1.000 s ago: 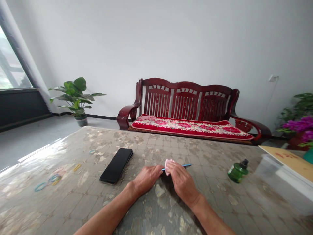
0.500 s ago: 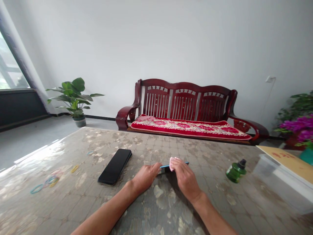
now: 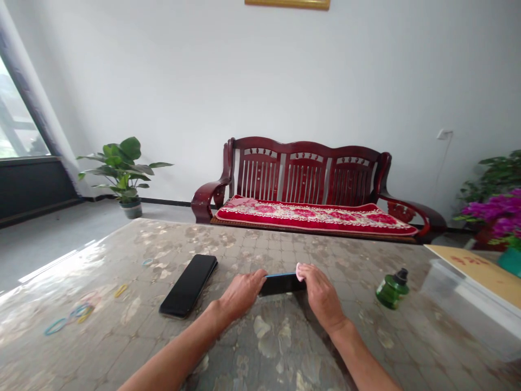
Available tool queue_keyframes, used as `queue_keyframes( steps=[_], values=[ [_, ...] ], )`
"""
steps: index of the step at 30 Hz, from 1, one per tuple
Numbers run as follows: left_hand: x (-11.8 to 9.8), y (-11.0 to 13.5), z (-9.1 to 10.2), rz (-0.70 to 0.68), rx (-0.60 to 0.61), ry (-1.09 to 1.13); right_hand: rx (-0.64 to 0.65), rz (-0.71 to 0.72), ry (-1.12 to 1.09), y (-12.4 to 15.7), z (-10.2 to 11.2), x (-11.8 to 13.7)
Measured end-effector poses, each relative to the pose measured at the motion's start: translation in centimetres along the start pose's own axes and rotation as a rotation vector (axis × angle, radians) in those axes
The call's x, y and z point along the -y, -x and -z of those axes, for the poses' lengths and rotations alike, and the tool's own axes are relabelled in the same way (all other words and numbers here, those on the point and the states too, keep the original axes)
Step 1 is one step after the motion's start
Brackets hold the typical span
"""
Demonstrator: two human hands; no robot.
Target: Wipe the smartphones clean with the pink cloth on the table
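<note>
Floral tabletop (image 3: 130,339), blue-edged phone (image 3: 281,284), long axis crosswise, dark face nearward, hands (image 3: 242,293) clasping its left end and pink cloth (image 3: 300,272)

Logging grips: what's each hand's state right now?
Left hand: closed on one end of the blue-edged device.
Right hand: closed on the pink cloth, at the device's other end.

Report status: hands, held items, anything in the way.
Left hand gripping blue-edged device. Right hand holding pink cloth at its right end. Black phone off left, not obstructing.
</note>
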State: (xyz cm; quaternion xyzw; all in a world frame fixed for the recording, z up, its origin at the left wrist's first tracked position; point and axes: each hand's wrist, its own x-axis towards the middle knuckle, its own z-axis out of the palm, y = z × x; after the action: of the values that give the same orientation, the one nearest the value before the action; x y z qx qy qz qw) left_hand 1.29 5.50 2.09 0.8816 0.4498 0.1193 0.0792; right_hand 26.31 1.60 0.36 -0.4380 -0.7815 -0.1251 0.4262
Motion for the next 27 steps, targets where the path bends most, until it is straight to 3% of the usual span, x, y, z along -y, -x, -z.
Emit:
queue_keyframes(
  steps=[9,16,23,27],
  values=[
    [-3.8,-2.5,0.6,-0.106,-0.038,-0.147,-0.009,-0.019,-0.022,0.2,-0.1,0.2],
    [-7.2,-4.0,0.6,-0.018,0.038,-0.143,0.021,-0.051,-0.051,0.8,0.2,-0.2],
    [-7.7,-3.5,0.2,0.046,0.053,-0.109,-0.158,-0.284,-0.091,2.2,-0.4,-2.3],
    [-7.2,-2.7,0.0,0.065,0.023,-0.065,-0.219,-0.37,-0.14,2.3,-0.7,-2.1]
  ],
)
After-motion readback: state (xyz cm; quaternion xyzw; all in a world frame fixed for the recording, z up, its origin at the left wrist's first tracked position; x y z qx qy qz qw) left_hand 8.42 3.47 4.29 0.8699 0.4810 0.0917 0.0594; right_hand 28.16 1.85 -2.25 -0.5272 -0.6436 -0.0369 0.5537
